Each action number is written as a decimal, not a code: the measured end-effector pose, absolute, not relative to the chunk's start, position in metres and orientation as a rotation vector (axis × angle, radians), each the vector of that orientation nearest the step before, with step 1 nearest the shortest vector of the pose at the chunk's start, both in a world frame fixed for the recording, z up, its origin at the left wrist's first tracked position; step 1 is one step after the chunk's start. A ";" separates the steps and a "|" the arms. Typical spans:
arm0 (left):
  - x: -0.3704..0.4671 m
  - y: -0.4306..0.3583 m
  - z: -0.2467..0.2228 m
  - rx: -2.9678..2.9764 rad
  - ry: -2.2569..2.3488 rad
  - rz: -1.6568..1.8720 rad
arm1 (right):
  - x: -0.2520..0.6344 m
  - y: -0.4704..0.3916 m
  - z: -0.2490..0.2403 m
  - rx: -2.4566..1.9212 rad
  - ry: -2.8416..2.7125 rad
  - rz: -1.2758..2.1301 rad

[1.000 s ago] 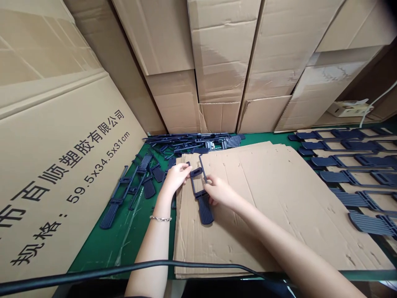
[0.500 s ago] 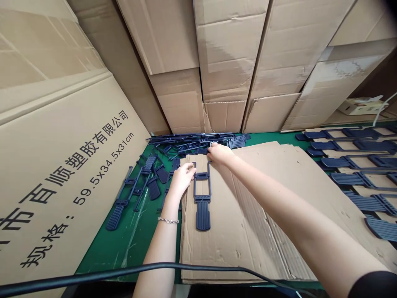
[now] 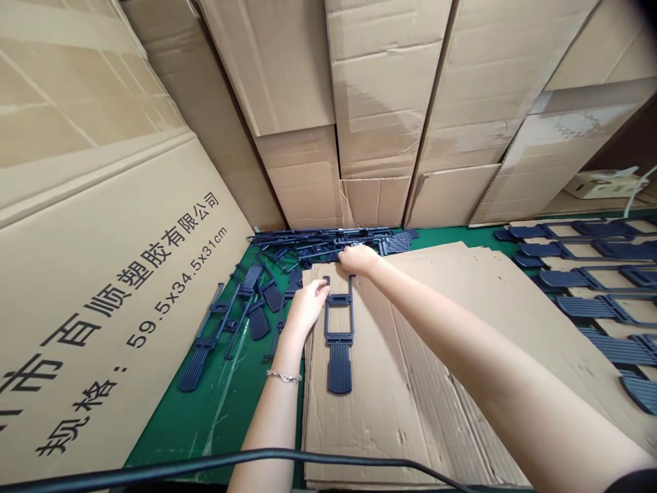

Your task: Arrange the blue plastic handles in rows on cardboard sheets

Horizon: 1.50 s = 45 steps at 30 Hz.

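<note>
Dark blue frame [image 3: 339, 339], with a ribbed foot toward me and a crossbar inside its open end: flat on the stacked cardboard sheets [image 3: 390, 404], just beside my left fingertips. The left hand [image 3: 309, 302] has thumb and fingers drawn together at the frame's upper left prong; whether they pinch it I cannot tell. The right hand [image 3: 361, 261], beyond the frame, has its fingers curled at the near edge of a heap of similar parts [image 3: 313, 239]; their grasp is hidden from me. Left of the left fingers: loose parts [image 3: 195, 363] on the green tabletop [image 3: 174, 431]. Farther left, a printed carton [image 3: 92, 233] reads "市百顺塑胶有限公司" and, below, "规格: 59.5x34.5x31cm"; I see the company line cut off at its start. Well right of the right fingers: rows of assembled frames [image 3: 590, 307] over cardboard. Beyond both hands: upright cartons [image 3: 380, 82].
</note>
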<state>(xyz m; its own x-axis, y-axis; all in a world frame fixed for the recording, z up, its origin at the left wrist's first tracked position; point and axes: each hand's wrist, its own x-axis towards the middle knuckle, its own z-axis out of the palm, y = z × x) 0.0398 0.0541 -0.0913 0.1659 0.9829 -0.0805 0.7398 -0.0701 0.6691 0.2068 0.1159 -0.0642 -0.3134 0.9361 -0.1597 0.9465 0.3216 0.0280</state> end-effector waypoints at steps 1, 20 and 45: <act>0.040 0.054 -0.091 1.872 1.627 0.540 | 0.206 0.116 -0.064 1.740 2.429 -0.108; 0.042 0.051 -0.088 1.899 1.632 0.545 | 0.203 0.118 -0.060 1.661 2.481 0.021; 0.039 0.054 -0.095 1.913 1.628 0.585 | 0.253 0.071 -0.047 1.717 2.780 0.424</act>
<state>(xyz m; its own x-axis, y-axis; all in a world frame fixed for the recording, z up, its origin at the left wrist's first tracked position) 0.0388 0.0543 -0.0946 0.1692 0.9852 -0.0257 0.7433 -0.1105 0.6597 0.2532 0.0712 -0.0467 -0.4485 0.8544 0.2624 0.8938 0.4273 0.1362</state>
